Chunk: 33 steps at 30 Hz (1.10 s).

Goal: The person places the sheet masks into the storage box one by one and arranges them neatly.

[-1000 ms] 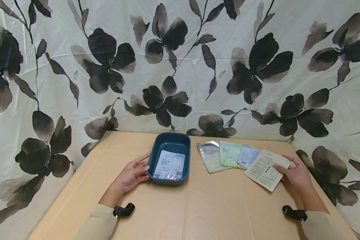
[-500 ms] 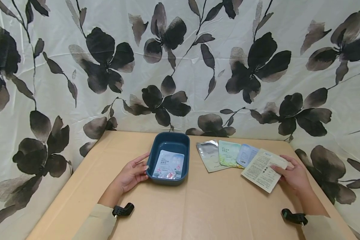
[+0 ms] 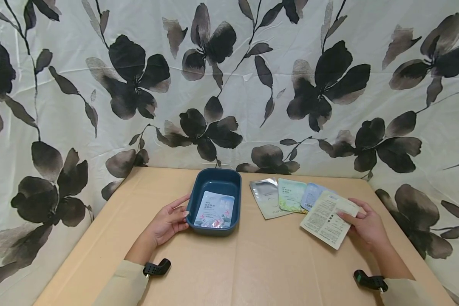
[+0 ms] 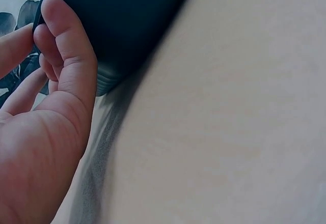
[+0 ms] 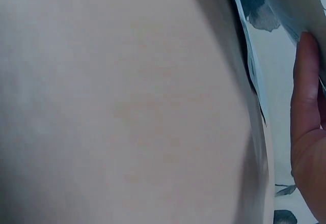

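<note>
- The left hand (image 3: 167, 224) rests against the near-left corner of the blue tray (image 3: 197, 199), its fingers bent round the rim and outer wall; the left wrist view shows the thumb (image 4: 69, 56) pressed to the dark wall, so that grip holds the tray.
- The tray sits on the table (image 3: 229, 267) toward the far edge, a little left of the middle, and a pale sachet with pink flowers (image 3: 214, 209) lies flat inside it.
- The right hand (image 3: 363, 225) pinches the right end of a cream sachet with small print (image 3: 325, 219), thumb on top, fingers underneath; the sachet's left part tilts down toward the table, well right of the tray.
- Just beyond that sachet three more lie in an overlapping row near the far edge: a silver sachet (image 3: 265, 197), a green sachet (image 3: 290, 194) and a light blue sachet (image 3: 310, 195); the cream one covers part of the blue.
- A bare strip of table separates the tray's right wall from the silver sachet.
- The whole near half of the table is open tan surface, creased down the middle, between the two sleeves.
- The right hand sits close to the table's right edge; the left hand has a wide stretch of table to its left.
- A white curtain with dark flowers (image 3: 229, 85) hangs behind the table and wraps round both sides.
</note>
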### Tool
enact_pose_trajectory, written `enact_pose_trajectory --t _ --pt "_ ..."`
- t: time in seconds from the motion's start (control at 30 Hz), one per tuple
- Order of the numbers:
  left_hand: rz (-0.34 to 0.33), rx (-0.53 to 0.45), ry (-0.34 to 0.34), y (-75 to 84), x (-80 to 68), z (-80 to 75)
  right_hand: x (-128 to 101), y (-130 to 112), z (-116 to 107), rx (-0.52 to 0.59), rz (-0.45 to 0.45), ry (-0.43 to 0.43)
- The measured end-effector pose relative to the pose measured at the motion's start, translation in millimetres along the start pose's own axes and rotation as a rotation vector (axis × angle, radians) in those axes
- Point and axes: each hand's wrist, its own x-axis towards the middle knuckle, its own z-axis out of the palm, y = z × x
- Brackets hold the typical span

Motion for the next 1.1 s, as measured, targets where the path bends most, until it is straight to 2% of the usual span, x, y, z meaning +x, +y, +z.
enact_pose_trajectory --t 0.27,0.5,1.1 --pt "-0.001 0.005 0.011 -0.3 0.4 0.0 -4 -3 12 -0.062 0.012 -0.003" --pt "0.002 -0.004 -0.009 0.3 -0.6 -0.6 -7 -4 22 -0.122 0.007 -0.010" --pt "0.019 0.003 -0.029 -1.7 0.2 -2.5 -16 -9 62 -0.027 -0.011 -0.131"
